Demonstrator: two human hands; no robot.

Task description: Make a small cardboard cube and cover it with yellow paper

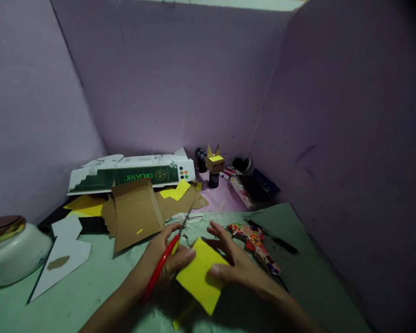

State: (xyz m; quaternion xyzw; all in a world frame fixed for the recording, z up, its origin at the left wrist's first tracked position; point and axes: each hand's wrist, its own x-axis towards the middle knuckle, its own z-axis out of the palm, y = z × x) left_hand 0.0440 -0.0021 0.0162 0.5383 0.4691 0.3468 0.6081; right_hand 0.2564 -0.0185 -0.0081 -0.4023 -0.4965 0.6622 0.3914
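Note:
My left hand (166, 254) is closed around red-handled scissors (158, 270), whose blades point away from me and up, blurred at the tip. Its thumb touches the upper left edge of a yellow paper piece (203, 277). My right hand (234, 263) pinches that same paper from the right, thumb on top and the other fingers reaching behind. The paper is four-sided and tilted, held over the green cloth. Below it a small yellow scrap (175, 324) shows near the bottom edge of the view.
Brown cardboard (135, 212) and a green-and-white box (149, 175) lie behind my left hand. A floral gun-shaped tool (254, 243) and a black-handled tool (284, 245) lie right. A white ceramic pot (14, 252) stands left; a cardboard eared head (215, 164) stands at the back.

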